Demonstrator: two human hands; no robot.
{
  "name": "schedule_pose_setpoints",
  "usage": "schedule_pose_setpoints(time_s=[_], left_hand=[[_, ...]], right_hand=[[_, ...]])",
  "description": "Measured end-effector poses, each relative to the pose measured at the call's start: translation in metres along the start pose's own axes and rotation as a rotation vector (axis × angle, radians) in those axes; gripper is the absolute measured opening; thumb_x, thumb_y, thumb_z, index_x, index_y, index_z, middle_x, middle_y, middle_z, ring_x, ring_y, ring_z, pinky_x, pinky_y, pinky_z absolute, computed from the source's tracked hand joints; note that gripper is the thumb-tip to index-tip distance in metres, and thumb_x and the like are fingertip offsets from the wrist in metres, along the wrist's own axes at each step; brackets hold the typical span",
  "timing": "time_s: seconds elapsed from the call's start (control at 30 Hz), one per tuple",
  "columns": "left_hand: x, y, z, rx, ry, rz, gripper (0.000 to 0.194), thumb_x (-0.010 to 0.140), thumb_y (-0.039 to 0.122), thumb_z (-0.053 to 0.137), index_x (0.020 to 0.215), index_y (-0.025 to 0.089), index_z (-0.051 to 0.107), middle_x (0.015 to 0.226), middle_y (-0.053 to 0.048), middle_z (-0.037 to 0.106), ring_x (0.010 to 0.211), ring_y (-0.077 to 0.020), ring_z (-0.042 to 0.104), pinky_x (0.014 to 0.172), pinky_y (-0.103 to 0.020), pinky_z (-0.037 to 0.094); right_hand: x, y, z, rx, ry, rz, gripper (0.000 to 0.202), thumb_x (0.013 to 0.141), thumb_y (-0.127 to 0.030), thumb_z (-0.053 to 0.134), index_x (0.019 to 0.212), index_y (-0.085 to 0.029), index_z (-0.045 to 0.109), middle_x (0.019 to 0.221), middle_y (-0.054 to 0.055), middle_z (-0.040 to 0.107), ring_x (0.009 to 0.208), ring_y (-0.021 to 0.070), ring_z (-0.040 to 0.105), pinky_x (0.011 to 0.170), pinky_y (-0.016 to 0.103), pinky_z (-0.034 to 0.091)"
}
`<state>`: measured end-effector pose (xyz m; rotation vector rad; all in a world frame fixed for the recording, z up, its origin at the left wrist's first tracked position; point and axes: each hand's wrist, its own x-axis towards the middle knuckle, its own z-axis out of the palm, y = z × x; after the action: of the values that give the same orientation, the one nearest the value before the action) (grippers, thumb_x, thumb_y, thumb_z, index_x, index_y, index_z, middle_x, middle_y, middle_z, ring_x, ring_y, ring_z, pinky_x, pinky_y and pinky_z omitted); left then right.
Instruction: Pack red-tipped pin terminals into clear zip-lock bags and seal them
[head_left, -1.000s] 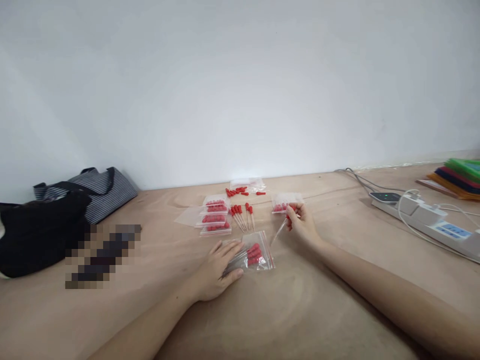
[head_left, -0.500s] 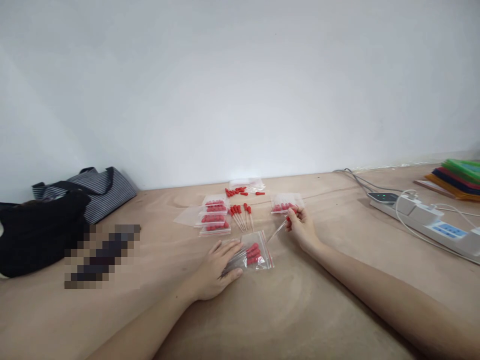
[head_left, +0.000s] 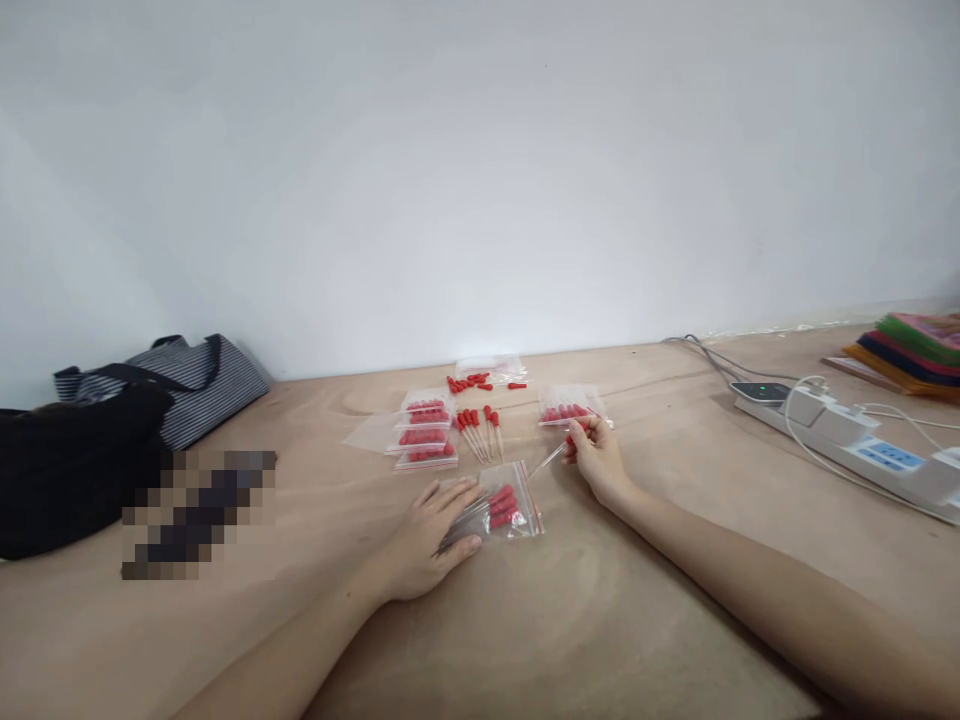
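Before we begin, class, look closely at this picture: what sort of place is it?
Probably an indoor workspace, perhaps a home or small workroom. A wood-look table stands against a plain wall, and on it lie resealable bags, red-bulbed droppers and a power strip.

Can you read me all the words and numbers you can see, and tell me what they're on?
No words or numbers can be read.
Blue panel on the power strip: any marks are too small.
Green glow on the black-topped box: too small to tell.
Bag under the left hand: no print shows.
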<state>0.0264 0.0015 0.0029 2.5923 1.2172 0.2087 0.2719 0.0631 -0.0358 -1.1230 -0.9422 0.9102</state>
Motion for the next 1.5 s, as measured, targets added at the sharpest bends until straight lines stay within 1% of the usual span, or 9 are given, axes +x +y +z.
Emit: schedule_pose_setpoints(time_s=[0.2,0.37,0.57,0.7,0.87,1.0,1.2,1.33,1.5], left_hand=[[0.000,0.000,0.000,0.006,-0.008,0.000,0.049,0.086,0.038,0.038,0.131,0.021,0.028,0.136,-0.007,0.033,0.125,-0.0218,0.026,0.104,-0.044,0.017],[0.001,0.001,-0.001,0.000,-0.008,-0.009,0.051,0.085,0.036,0.040,0.132,0.021,0.026,0.136,-0.006,0.033,0.126,-0.0220,0.025,0.104,-0.044,0.017],[0.002,0.000,0.002,0.009,-0.022,-0.020,0.053,0.085,0.037,0.039,0.133,0.019,0.023,0.137,-0.007,0.032,0.126,-0.0219,0.024,0.104,-0.045,0.017],[0.002,0.000,0.002,0.010,-0.017,-0.021,0.054,0.085,0.037,0.039,0.133,0.019,0.022,0.137,-0.007,0.031,0.126,-0.0220,0.024,0.104,-0.044,0.017],[0.001,0.002,-0.001,0.012,-0.032,-0.042,0.055,0.085,0.038,0.038,0.133,0.015,0.023,0.137,-0.009,0.031,0.126,-0.0249,0.023,0.103,-0.045,0.017],[0.001,0.002,-0.001,0.025,-0.038,-0.040,0.055,0.086,0.040,0.037,0.133,0.015,0.024,0.137,-0.009,0.029,0.127,-0.0245,0.022,0.104,-0.045,0.016],[0.003,-0.001,0.002,0.043,-0.066,-0.032,0.057,0.086,0.040,0.035,0.135,0.013,0.020,0.139,-0.010,0.024,0.128,-0.0223,0.018,0.105,-0.044,0.013],[0.002,0.000,0.001,0.050,-0.062,-0.043,0.057,0.086,0.039,0.036,0.135,0.014,0.021,0.139,-0.009,0.024,0.128,-0.0233,0.017,0.104,-0.045,0.015],[0.002,0.002,0.000,0.045,-0.055,-0.033,0.056,0.086,0.039,0.036,0.134,0.016,0.022,0.139,-0.009,0.026,0.127,-0.0239,0.021,0.103,-0.046,0.016]], right_hand=[[-0.010,0.000,0.009,0.123,-0.029,0.103,0.034,0.064,-0.043,0.061,0.076,-0.021,0.039,0.058,-0.005,0.050,0.048,0.0101,0.054,0.050,0.026,0.050],[-0.024,-0.004,0.015,0.188,-0.203,0.236,0.033,0.058,-0.033,0.070,0.074,-0.019,0.044,0.060,-0.002,0.058,0.057,0.0113,0.060,0.060,0.025,0.051],[-0.029,-0.010,0.017,0.017,-0.438,0.279,0.027,0.056,-0.032,0.070,0.069,-0.016,0.052,0.052,-0.003,0.057,0.044,0.0080,0.052,0.046,0.021,0.044],[-0.027,-0.005,0.021,-0.158,-0.549,0.204,0.024,0.060,-0.034,0.066,0.072,-0.015,0.059,0.052,-0.003,0.056,0.042,0.0064,0.046,0.041,0.020,0.037],[-0.019,0.009,0.025,-0.289,-0.476,-0.073,0.018,0.061,-0.031,0.065,0.067,-0.014,0.062,0.065,0.001,0.061,0.054,0.0090,0.048,0.053,0.023,0.039],[-0.014,0.016,0.023,-0.400,-0.553,-0.201,0.017,0.061,-0.032,0.066,0.063,-0.015,0.064,0.063,0.001,0.057,0.055,0.0101,0.047,0.053,0.023,0.038],[-0.017,0.007,0.026,-0.686,-0.638,-0.367,0.022,0.073,-0.031,0.056,0.091,-0.024,0.065,0.090,0.005,0.056,0.086,0.0172,0.051,0.076,0.031,0.039],[-0.022,-0.007,0.027,-0.919,-0.719,-0.339,0.024,0.074,-0.035,0.055,0.096,-0.028,0.062,0.107,0.005,0.052,0.103,0.0229,0.041,0.088,0.045,0.027],[-0.020,-0.016,0.020,-0.879,-0.877,-0.254,0.017,0.077,-0.033,0.050,0.083,-0.025,0.064,0.113,0.004,0.051,0.108,0.0227,0.038,0.091,0.047,0.019]])
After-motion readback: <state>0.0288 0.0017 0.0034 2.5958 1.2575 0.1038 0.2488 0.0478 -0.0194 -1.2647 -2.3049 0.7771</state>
